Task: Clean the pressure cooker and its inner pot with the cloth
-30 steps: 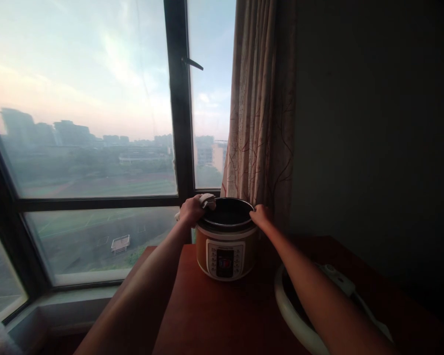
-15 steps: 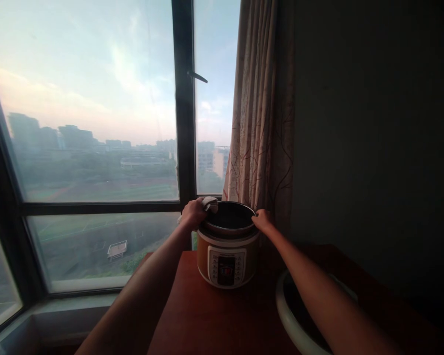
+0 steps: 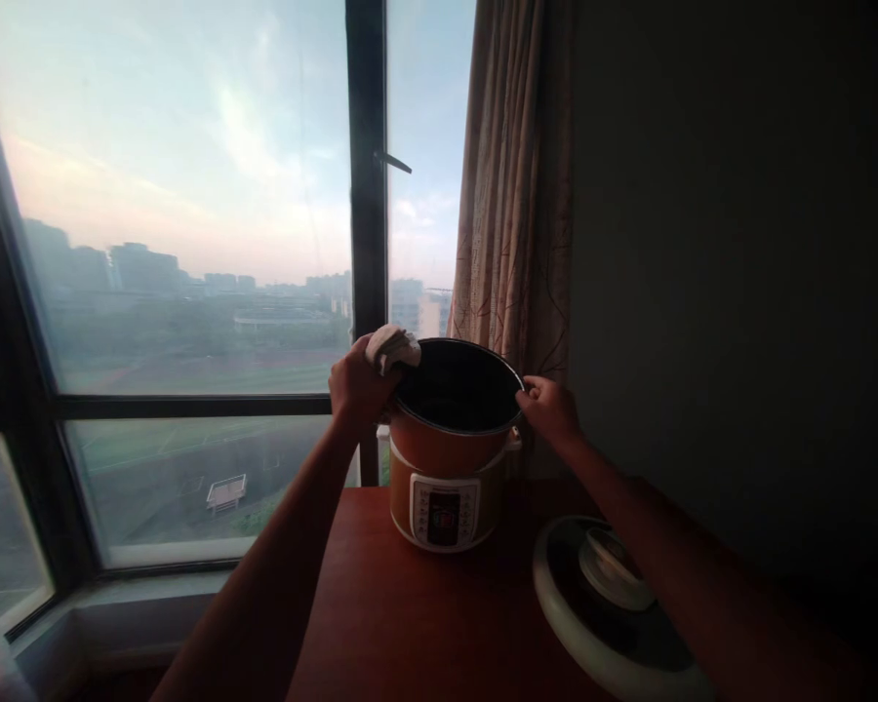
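pot [image 3: 450,447]: orange outside, dark inside, held partly up out of the cooker [image 3: 443,509], which stands on the table [image 3: 410,624] by the window.
left hand [image 3: 355,385]: closed on the pot's left rim through a pale cloth [image 3: 391,346].
right hand [image 3: 552,409]: fingers pinched on the right rim, as far as the dim light shows.
lid [image 3: 607,624]: flat on the table, near the right forearm.
curtain [image 3: 512,195]: behind the pot.

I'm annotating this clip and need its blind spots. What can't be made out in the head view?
Inner pot: inside too dark to tell any contents.
Cooker panel: buttons and display too small and dim to read.
Lid: right side hidden by the right forearm.
Left hand: fingertips hidden behind the cloth at the pot's rim.
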`<state>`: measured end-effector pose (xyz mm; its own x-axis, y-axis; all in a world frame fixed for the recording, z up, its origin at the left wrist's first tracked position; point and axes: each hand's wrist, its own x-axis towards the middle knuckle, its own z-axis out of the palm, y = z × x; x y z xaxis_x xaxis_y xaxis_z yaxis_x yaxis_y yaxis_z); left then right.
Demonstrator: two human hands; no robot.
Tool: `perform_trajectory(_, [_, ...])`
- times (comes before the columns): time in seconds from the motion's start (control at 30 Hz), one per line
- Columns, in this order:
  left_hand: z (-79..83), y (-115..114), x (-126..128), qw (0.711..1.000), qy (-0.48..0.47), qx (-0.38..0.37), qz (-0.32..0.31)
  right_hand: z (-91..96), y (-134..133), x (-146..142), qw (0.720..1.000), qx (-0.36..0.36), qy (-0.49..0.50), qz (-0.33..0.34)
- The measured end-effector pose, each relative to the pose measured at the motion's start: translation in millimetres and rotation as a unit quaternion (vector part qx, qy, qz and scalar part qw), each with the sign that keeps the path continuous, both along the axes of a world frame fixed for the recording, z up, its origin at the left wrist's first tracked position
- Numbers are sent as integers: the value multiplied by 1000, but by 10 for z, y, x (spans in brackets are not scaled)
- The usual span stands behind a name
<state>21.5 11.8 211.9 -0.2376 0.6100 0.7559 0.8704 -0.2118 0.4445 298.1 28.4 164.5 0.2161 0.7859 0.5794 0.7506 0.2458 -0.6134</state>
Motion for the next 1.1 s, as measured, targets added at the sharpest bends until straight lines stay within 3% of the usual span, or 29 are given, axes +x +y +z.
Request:
perform_trajectory(0.13, [-246,-685,-27,999,-37,27,-30,-291,-670,37,999,11,42,30])
perform_trajectory(0.3, [-890,-1359,-135,996,-55,23,-69,-753,-1379,65,986,-19,139,95])
perform_trajectory(0.47, [-1627,-1569,-230,992,-67,-20,-102,-1351,-1710,37,973,-73,202,82])
perform_trajectory(0.57, [-1915,-1582,-252,989,-68,-76,-112,-1728,-1733,-3,964,-102,234,74])
perform_trajectory(0.73, [-2049,-1589,-281,983,-84,-133,-92,-2062,-1671,-106,953,-137,261,72])
perform_trajectory(1.1, [-2223,-1546,-378,982,-67,-160,-74,-2263,-1595,-257,960,-127,245,53])
